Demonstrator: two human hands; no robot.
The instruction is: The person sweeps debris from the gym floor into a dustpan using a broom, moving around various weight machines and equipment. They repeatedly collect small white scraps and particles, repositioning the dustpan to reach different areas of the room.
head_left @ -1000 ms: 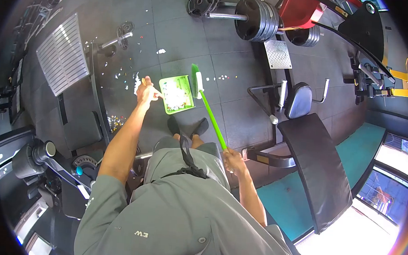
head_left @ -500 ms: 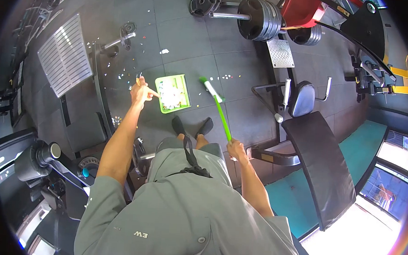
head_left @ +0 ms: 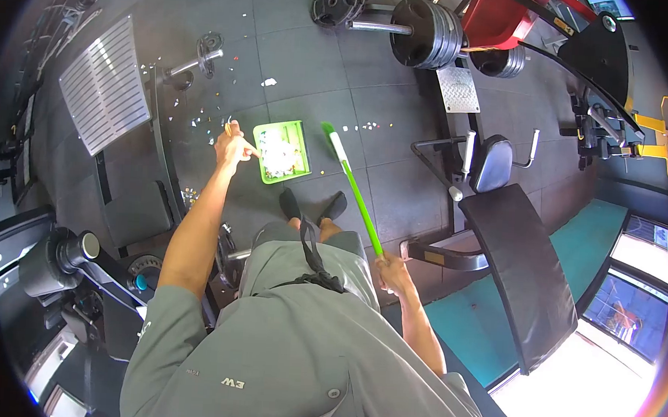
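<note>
My left hand (head_left: 234,147) is closed at the left side of a lime-green dustpan (head_left: 303,127), one digit stretched toward its rim; the grip itself is mostly hidden. A heap of white paper scraps (head_left: 279,153) fills much of the dustpan. In my right hand (head_left: 393,274) is the upper end of a broom's (head_left: 361,202) bright green stick. The broom's white and green head (head_left: 334,142) is right of the dustpan, apart from it. Small scraps (head_left: 367,126) lie on the dark floor just beyond the head.
More scraps (head_left: 269,82) dot the tiled floor (head_left: 304,63) ahead and to the left. Weight plates (head_left: 422,33) on a bar stand at the upper right. A padded bench (head_left: 523,271) is on my right. A slatted metal plate (head_left: 106,83) and a loaded bar (head_left: 206,62) are on the left.
The broom head has swung left, closer to the dustpan, and its stick has tilted. My right hand has shifted slightly down and right. My left hand and the dustpan have barely moved.
</note>
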